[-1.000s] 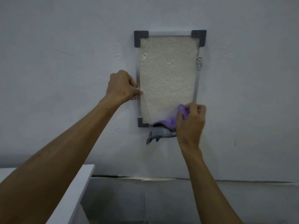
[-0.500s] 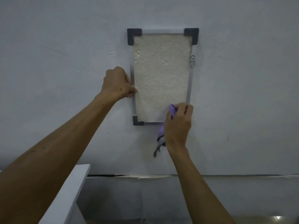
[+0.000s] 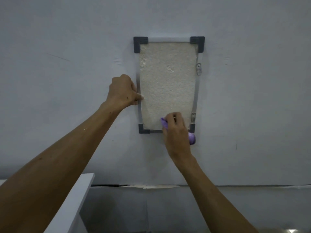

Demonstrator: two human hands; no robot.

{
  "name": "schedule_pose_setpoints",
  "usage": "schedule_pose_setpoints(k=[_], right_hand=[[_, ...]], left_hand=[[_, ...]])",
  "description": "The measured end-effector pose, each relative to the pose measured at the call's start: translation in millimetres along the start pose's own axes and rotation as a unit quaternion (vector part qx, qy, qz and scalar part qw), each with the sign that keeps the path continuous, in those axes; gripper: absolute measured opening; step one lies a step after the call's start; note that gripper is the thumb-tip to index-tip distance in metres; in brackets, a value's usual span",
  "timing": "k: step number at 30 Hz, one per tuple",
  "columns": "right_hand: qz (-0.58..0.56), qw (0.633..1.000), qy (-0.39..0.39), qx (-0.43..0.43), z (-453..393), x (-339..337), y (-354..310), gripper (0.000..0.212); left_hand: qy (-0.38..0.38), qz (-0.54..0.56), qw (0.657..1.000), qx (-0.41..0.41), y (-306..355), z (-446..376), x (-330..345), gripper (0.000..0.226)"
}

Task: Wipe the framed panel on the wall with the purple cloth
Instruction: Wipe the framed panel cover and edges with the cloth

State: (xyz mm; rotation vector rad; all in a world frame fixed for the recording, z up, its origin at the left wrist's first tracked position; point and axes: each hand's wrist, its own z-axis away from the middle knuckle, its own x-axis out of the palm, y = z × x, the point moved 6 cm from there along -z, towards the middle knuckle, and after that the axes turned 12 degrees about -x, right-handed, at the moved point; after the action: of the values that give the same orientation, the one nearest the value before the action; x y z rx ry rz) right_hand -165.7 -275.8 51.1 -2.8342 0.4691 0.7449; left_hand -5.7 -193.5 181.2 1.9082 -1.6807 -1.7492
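Observation:
A tall framed panel (image 3: 166, 81) hangs on the grey wall, with a rough cream surface, a thin metal rim and dark corner pieces. My left hand (image 3: 123, 91) grips the rim's left edge about halfway up, thumb on the cream surface. My right hand (image 3: 175, 132) holds the purple cloth (image 3: 191, 138) bunched against the panel's bottom edge, right of centre. Cloth shows at the fingertips and beside the wrist; the rest is hidden under the hand.
Two small metal clips (image 3: 198, 68) sit on the frame's right rim. A white shelf or tabletop edge (image 3: 79, 195) juts in at lower left, under my left forearm. A dark seam (image 3: 151, 185) runs across the wall base below the panel.
My right hand with the cloth slid left along the panel's bottom, then back right and slightly up; the hanging tail of cloth is now bunched. My left hand kept its grip.

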Motion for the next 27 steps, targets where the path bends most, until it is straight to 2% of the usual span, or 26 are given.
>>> schedule_pose_setpoints(k=[1,3,5,6,8,10,11,13,15,16,17,19,21,24,25,27], right_hand=[[-0.026,0.999,0.030,0.014,0,-8,7,0.013],[-0.046,0.986,0.125,0.103,5,-29,33,0.011],[-0.034,0.969,0.169,0.180,13,-37,46,0.009],[-0.019,0.968,0.164,0.191,13,-34,42,0.008],[0.010,0.978,0.098,0.182,8,-20,28,0.019],[-0.012,0.992,0.032,0.119,4,-8,17,0.021],[-0.037,0.995,0.027,0.090,4,-10,18,0.017],[-0.053,0.992,0.084,0.072,8,-26,33,0.009],[-0.048,0.980,0.149,0.126,14,-40,45,0.010],[-0.041,0.976,0.158,0.144,14,-39,42,0.010],[-0.032,0.978,0.146,0.142,10,-35,34,0.009],[-0.024,0.992,0.095,0.081,4,-22,13,0.010],[-0.052,0.996,0.063,0.045,7,-17,14,0.010],[-0.067,0.976,0.147,0.149,20,-34,45,0.011],[-0.067,0.971,0.158,0.167,21,-37,46,0.012],[-0.077,0.977,0.128,0.150,16,-32,38,0.011]], left_hand=[[0.003,-0.001,1.000,0.002,0,1,0,0.029],[0.008,-0.002,1.000,0.005,-1,1,-1,0.029],[0.010,-0.005,1.000,0.009,-1,1,0,0.029],[0.010,-0.009,1.000,0.010,0,0,0,0.029],[0.009,-0.016,1.000,0.008,2,-1,0,0.028],[0.007,-0.016,1.000,0.002,1,-2,-1,0.028],[0.005,-0.013,1.000,0.000,0,-2,0,0.028],[0.007,-0.011,1.000,0.001,0,-2,0,0.028],[0.015,-0.018,1.000,0.006,0,0,1,0.028],[0.018,-0.022,1.000,0.007,0,0,1,0.028],[0.017,-0.024,1.000,0.005,1,-1,0,0.028],[0.014,-0.027,1.000,0.005,3,-2,0,0.028],[0.013,-0.029,0.999,0.006,1,-2,0,0.028],[0.008,-0.038,0.999,0.009,-8,2,6,0.027],[0.010,-0.038,0.999,0.009,-11,4,8,0.026],[0.018,-0.029,0.999,0.004,-14,3,10,0.026]])
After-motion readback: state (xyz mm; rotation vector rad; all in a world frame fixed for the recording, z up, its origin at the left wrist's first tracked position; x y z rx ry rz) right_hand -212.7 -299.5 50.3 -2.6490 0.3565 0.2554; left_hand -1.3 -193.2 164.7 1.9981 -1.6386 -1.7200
